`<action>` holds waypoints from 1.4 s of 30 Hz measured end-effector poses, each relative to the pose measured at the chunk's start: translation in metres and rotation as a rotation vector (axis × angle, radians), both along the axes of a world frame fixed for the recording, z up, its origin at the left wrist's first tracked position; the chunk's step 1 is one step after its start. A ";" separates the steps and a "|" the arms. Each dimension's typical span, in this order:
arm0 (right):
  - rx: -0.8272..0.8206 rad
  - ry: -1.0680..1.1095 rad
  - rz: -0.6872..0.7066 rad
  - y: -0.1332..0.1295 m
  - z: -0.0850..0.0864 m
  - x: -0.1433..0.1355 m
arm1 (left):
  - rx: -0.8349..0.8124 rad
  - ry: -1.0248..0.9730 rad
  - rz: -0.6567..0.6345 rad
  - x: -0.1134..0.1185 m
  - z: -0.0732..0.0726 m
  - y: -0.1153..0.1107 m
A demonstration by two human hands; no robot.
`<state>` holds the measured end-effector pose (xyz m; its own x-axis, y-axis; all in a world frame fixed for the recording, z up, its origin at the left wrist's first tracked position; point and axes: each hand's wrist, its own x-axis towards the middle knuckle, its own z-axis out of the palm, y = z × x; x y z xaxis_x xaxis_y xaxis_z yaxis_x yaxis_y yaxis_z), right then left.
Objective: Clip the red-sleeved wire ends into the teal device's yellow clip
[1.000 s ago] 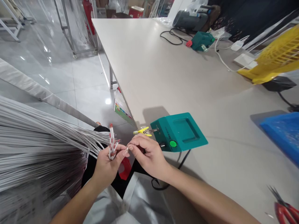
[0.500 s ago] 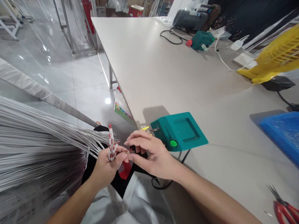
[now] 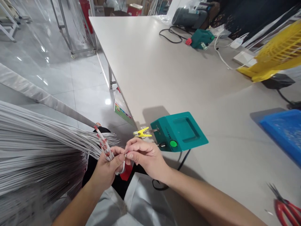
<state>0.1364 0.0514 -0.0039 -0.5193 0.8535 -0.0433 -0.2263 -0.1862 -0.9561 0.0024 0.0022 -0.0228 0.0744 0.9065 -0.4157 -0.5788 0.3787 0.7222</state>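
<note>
My left hand (image 3: 108,168) is closed around a small bunch of white wires (image 3: 105,145) with red marks along them, which stick up between thumb and fingers. Fingertip to fingertip with it, my right hand (image 3: 145,157) pinches the end of a white wire; a speck of red shows there. The very tip is hidden by the fingers. Just beyond the right hand, at the table's edge, sits a green device (image 3: 181,130) with a green button, a shallow tray and a metal rod. A yellow clip (image 3: 143,132) is on the rod.
A thick bundle of white wires (image 3: 47,144) hangs at my left along a wrapped rail (image 3: 47,95). On the table (image 3: 141,62) lie red-handled pliers (image 3: 285,207), a blue tray (image 3: 284,128), a yellow fan (image 3: 275,53), a second green device (image 3: 201,38) and a grey motor (image 3: 188,17).
My right hand's fingers have closed down to meet the left fingertips, uncovering the yellow clip. The bunch in my left hand now tilts further left.
</note>
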 end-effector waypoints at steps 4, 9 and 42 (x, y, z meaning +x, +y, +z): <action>0.359 -0.223 -0.119 0.000 0.005 0.002 | -0.007 0.043 0.006 0.001 -0.003 0.000; 0.765 -0.491 -0.069 0.003 0.002 0.010 | 0.005 0.272 -0.033 -0.002 -0.005 -0.003; 1.360 -0.993 0.183 0.015 0.020 0.031 | -0.032 0.533 0.030 0.011 -0.003 0.003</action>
